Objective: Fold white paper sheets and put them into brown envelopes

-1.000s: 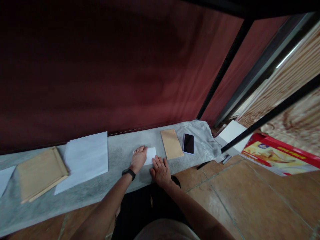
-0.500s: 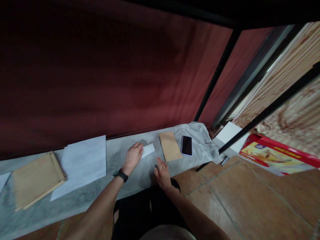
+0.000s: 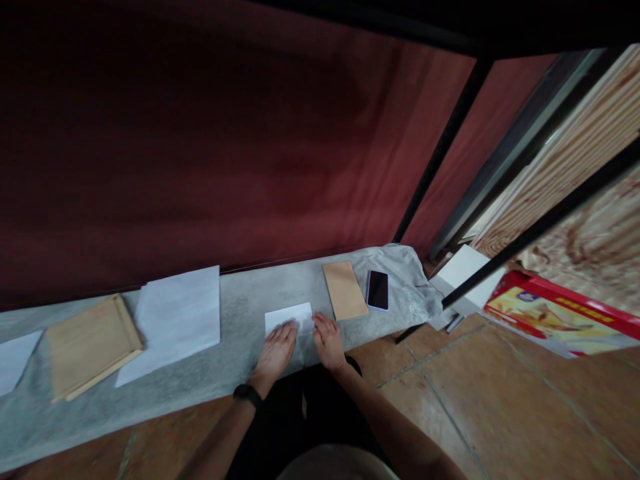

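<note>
A small white paper [image 3: 287, 316] lies on the grey cloth of the narrow table [image 3: 245, 293], in front of me. My left hand [image 3: 281, 341], with a dark band at the wrist, rests flat on the paper's lower part, fingers extended. At the paper's right edge, my right hand [image 3: 327, 337] touches it with fingertips; the fingers look stretched and lie low. Just right of the hands is a brown envelope or card [image 3: 346, 291], and beside that a dark-screened phone [image 3: 377, 290].
Large white sheets [image 3: 180, 320], a stack of brown envelopes [image 3: 93, 343] and another white sheet [image 3: 16, 360] lie to the left. A black metal post [image 3: 445, 153] rises behind the table's right end. A red and yellow box [image 3: 560, 313] is at the right.
The white paper now shows as a wider sheet, turned and nearer to me. My left hand has moved toward me and flattened onto it; my right hand has come to its right edge.
</note>
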A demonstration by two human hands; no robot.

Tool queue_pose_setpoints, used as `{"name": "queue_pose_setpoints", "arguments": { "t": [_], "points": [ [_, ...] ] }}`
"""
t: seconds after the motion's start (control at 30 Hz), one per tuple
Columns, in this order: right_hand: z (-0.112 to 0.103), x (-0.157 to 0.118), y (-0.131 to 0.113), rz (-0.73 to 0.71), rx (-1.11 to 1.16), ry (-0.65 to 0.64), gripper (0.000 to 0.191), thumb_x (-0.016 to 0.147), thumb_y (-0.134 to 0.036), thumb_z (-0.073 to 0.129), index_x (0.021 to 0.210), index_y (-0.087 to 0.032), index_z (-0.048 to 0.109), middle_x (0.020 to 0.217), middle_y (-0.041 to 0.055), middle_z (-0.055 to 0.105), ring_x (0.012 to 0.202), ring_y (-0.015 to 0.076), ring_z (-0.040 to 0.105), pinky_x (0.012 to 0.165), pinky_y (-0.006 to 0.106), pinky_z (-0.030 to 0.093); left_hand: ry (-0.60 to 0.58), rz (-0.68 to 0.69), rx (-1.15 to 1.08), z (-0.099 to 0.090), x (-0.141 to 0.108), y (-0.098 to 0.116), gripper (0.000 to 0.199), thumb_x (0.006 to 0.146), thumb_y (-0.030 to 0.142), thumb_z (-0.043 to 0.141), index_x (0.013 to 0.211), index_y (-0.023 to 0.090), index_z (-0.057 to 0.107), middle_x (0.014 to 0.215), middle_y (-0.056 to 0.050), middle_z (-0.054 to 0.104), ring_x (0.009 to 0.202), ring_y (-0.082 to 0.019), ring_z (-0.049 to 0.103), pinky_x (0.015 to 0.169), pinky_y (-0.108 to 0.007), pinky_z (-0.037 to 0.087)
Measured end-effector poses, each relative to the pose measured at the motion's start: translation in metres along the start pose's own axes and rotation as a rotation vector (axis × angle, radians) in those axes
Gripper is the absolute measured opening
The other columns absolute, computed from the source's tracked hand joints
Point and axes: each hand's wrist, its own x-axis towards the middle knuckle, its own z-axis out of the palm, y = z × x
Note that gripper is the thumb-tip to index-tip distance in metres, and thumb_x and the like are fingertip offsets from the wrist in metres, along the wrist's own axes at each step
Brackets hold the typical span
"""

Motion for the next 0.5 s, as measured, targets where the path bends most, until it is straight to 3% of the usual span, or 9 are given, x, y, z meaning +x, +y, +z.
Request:
{"name": "queue_pose_setpoints", "arguments": {
  "t": [0.27,0.5],
  "points": [
    [0.002,0.022,-0.008,-0.249,-0.24,-0.241,0.04,0.105,-0.025,0.043,0.142,-0.025,0.057,0.146,0.0058,0.059,0.138,0.0209,0.05,0.116,0.045,0.035,-0.024,0.059,-0.013,-0.002,-0.007,-0.006,0.043,0.093,0.012,0.04,0.129,0.014,0.064,0.14,-0.013,0.063,0.129,-0.024,0.06,0.113,-0.04,0.046],
    [0.007,0.025,-0.005,-0.217,-0.321,-0.219,0.047,0.105,-0.036,0.046,0.148,-0.019,0.05,0.153,0.01,0.05,0.142,0.0248,0.045,0.119,0.047,0.031,0.029,-0.035,-0.099,-0.001,-0.011,-0.003,0.046,0.096,0.024,0.041,0.139,0.017,0.058,0.148,-0.012,0.057,0.138,-0.022,0.052,0.118,-0.042,0.041]
  ]
}}
